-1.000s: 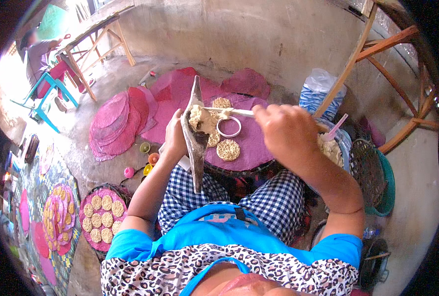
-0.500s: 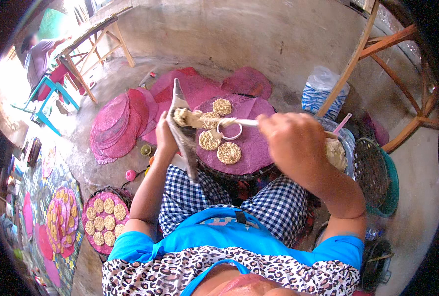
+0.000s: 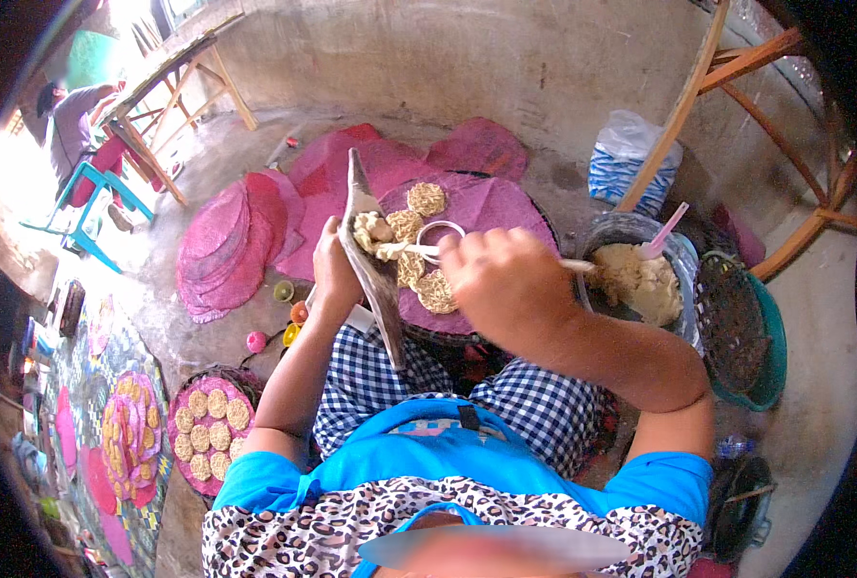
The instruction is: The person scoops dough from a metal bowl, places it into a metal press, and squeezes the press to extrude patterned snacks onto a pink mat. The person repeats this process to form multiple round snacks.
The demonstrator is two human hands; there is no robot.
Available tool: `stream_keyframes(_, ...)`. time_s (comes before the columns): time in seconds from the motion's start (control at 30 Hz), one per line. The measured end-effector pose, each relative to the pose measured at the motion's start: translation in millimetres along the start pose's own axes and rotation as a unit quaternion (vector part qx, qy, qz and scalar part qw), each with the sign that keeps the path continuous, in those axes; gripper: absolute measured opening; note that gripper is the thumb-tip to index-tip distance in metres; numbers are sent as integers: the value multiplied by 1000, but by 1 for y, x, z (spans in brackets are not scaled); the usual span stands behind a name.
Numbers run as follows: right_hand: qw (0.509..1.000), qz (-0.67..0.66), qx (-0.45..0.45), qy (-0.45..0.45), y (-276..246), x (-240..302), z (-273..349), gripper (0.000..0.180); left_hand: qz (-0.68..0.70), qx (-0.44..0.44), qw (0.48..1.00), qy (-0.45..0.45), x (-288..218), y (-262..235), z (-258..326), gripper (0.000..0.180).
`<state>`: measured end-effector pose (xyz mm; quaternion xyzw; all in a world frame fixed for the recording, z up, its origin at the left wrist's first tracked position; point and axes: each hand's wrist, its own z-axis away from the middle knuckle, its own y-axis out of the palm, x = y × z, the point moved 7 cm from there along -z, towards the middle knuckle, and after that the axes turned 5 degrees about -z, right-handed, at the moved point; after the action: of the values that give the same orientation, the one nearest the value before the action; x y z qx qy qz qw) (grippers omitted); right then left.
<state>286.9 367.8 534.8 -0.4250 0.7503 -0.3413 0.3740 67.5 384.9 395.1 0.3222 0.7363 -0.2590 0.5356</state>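
My left hand (image 3: 337,275) is closed around a worn grey wooden board (image 3: 378,289), which stands tilted on edge. A lump of pale dough (image 3: 372,226) sticks to the board's right face. My right hand (image 3: 505,289) grips a long pale stick (image 3: 575,265); its dough-smeared tip touches the lump, and its other end pokes out beyond my fist. Beneath them, a round support carries a pink sheet (image 3: 505,217) with several strand-textured dough rounds (image 3: 426,198). A white ring (image 3: 441,227) lies among these, partly behind the stick.
At right stand a basin of dough (image 3: 640,284) with a pink-handled utensil (image 3: 669,229) and a teal basin (image 3: 770,356). Pink sheets (image 3: 226,246) are stacked at left. A tray of dough rounds (image 3: 209,405) sits lower left. A wooden frame (image 3: 679,116) leans right; a person (image 3: 77,125) sits far left.
My right hand has moved left and slightly down, bringing the stick closer to the board. The stick's rear end now shows, and the dough basin is more exposed. The view has shifted slightly.
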Motion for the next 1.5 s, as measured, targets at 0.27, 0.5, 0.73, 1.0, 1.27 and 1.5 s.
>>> stream_keyframes(0.27,951,-217,-101,195,60,-44,30,30,-43,87,988,122,-7,1,-16,26)
stream_keyframes(0.5,930,-297,-128,173,80,-25,54,27,233,77,962,-119,31,-2,-29,24)
stream_keyframes(0.73,935,-263,-120,204,87,-52,50,25,-18,187,982,-29,37,26,-34,26)
stream_keyframes(1.0,923,-322,-77,198,78,-61,65,23,-2,244,951,188,-19,31,-26,28)
stream_keyframes(1.27,804,29,374,461,132,-270,229,24,126,103,986,20,-22,-91,-31,34)
stream_keyframes(1.5,728,149,407,532,240,-329,366,22,78,-38,996,-33,11,-156,-5,29)
